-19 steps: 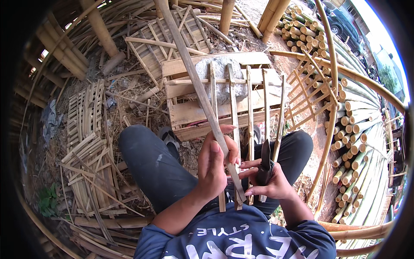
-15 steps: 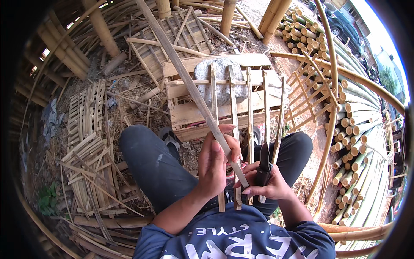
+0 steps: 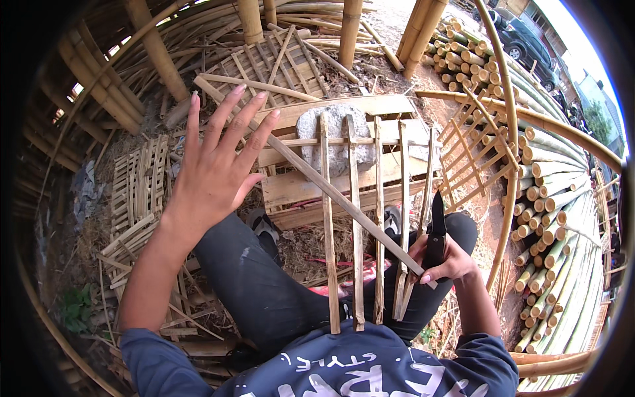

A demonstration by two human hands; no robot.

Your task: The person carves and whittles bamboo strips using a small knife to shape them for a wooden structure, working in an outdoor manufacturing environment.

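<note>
My left hand (image 3: pixel 215 162) is raised over my left knee with the fingers spread, holding nothing. A long flat bamboo strip (image 3: pixel 317 178) runs diagonally from behind that hand down to my right hand (image 3: pixel 446 261). The right hand grips a knife (image 3: pixel 436 221) with a dark blade pointing up, and its fingers also pinch the strip's near end. Beneath the strip lies a lattice of several upright bamboo slats (image 3: pixel 356 225) with a thin crosspiece. It rests across my lap and on a wooden pallet (image 3: pixel 291 188).
A grey stone (image 3: pixel 337 132) sits on the pallet. Cut bamboo poles (image 3: pixel 555 198) are stacked at the right behind a bent bamboo hoop (image 3: pixel 510 132). Finished slat panels (image 3: pixel 135 188) and scraps lie at the left. Thick bamboo posts (image 3: pixel 349 26) stand beyond, and a vehicle (image 3: pixel 526 40) is parked far right.
My left hand let go of the strip and rose to the upper left, opening wide. The strip's far end swung lower and leftward. My right hand moved right with the knife and the strip's end.
</note>
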